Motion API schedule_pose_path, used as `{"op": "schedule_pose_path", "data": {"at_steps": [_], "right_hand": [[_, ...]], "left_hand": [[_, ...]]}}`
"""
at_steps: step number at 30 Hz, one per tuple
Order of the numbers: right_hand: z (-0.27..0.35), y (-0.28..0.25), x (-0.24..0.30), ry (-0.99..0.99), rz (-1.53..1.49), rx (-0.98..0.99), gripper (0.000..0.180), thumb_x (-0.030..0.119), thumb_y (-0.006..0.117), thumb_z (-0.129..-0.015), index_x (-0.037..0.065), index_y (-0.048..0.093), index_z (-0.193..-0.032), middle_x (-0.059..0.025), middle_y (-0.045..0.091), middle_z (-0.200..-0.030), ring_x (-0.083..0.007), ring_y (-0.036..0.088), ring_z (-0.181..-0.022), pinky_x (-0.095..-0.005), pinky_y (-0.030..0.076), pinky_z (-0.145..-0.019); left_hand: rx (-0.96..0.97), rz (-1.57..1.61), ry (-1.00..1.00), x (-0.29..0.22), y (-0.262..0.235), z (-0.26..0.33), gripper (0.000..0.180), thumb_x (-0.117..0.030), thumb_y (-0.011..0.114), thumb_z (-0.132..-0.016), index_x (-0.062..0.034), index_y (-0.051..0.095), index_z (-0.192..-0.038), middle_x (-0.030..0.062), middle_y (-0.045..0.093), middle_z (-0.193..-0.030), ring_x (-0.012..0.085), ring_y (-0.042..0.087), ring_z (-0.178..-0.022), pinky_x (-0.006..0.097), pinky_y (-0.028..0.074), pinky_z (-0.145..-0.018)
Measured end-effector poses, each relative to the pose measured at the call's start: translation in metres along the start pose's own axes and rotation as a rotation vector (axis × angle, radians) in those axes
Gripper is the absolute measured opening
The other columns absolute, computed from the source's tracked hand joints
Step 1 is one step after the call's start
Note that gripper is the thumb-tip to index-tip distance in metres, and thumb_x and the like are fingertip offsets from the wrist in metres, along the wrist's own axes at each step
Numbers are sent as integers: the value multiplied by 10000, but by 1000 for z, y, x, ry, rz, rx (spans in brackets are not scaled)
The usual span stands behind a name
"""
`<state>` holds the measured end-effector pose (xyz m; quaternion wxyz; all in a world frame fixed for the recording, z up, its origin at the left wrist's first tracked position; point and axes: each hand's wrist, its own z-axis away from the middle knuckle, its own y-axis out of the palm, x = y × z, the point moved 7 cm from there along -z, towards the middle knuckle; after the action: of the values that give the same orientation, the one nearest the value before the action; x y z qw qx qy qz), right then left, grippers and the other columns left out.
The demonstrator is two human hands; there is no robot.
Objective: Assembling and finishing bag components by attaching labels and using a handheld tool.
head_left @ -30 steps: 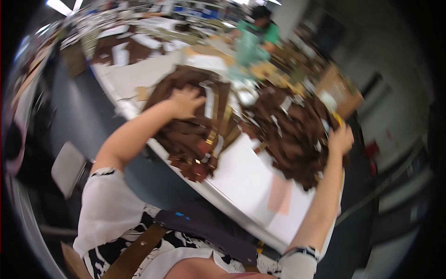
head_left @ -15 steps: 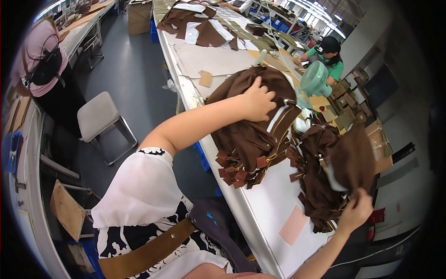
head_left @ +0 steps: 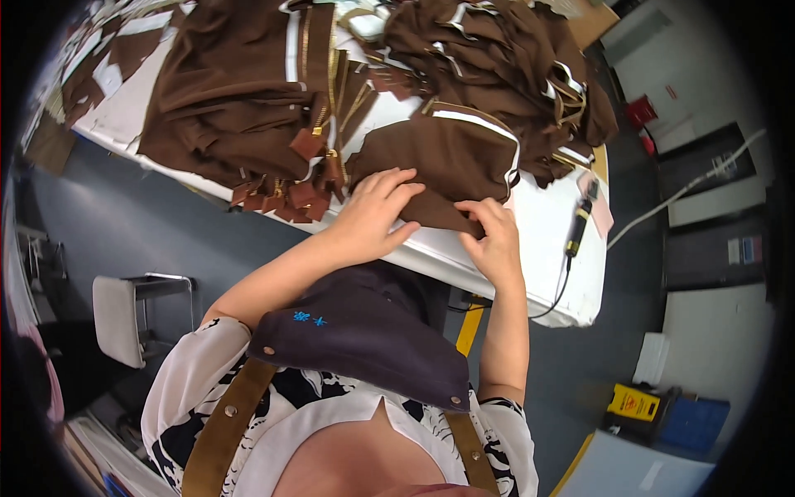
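Observation:
A brown fabric piece (head_left: 447, 157) with a white and gold trimmed edge lies at the near edge of the white table (head_left: 546, 224). My left hand (head_left: 373, 217) rests flat on its near left corner, fingers spread. My right hand (head_left: 495, 236) pinches its near edge at the table's rim. A pile of brown fabric with gold zipper strips (head_left: 248, 91) lies to the left. Another heap of brown pieces (head_left: 505, 58) lies beyond the flat piece.
A black and yellow hand tool (head_left: 577, 225) with a cord lies on the table's right end, beside a pink slip. A grey stool (head_left: 124, 315) stands on the floor at left. A yellow floor sign (head_left: 633, 403) and a red object (head_left: 639, 112) stand at right.
My head has tipped down and the view has swung. My left hand came off the left pile and my right hand brought one brown piece to the table's near edge, where both hands now press it.

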<state>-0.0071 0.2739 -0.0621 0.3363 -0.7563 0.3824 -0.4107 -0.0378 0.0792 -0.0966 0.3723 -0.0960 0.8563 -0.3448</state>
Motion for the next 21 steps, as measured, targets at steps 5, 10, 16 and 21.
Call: {"op": "schedule_pose_path", "data": {"at_steps": [5, 10, 16, 21], "right_hand": [[13, -6, -48, 259, -514, -103, 372, 227, 781, -816, 58, 660, -1125, -101, 611, -976, -256, 600, -897, -350, 495, -799], [16, -8, -120, 419, 48, -488, 538, 267, 759, -854, -10, 554, -1267, -117, 632, -1087, -245, 597, -927, -337, 486, -832], [-21, -26, -101, 345, -520, -623, 210, 151, 700, -921, -21, 663, -1035, -36, 676, -919, -105, 559, -852, -259, 458, -788], [-44, -79, -16, -30, -472, -641, 253, -27, 685, -800, 43, 670, -1043, -49, 670, -960, -166, 630, -895, -258, 486, -821]], "left_hand": [[154, -70, 89, 3, 24, 4, 386, -86, 716, -777, -67, 641, -1155, 118, 582, -1246, 329, 513, -1224, 493, 344, -1115], [211, -106, 111, -7, 37, 11, 268, -151, 718, -800, -61, 680, -1049, 109, 603, -1166, 318, 516, -1208, 557, 297, -1138], [243, -229, 105, -4, 42, 4, 385, -312, 657, -894, -43, 645, -1168, 157, 564, -1316, 347, 446, -1326, 603, 227, -1161], [82, -276, 37, 22, 45, -28, 400, -229, 636, -895, -45, 626, -1250, 197, 553, -1357, 388, 451, -1327, 572, 264, -1150]]}}
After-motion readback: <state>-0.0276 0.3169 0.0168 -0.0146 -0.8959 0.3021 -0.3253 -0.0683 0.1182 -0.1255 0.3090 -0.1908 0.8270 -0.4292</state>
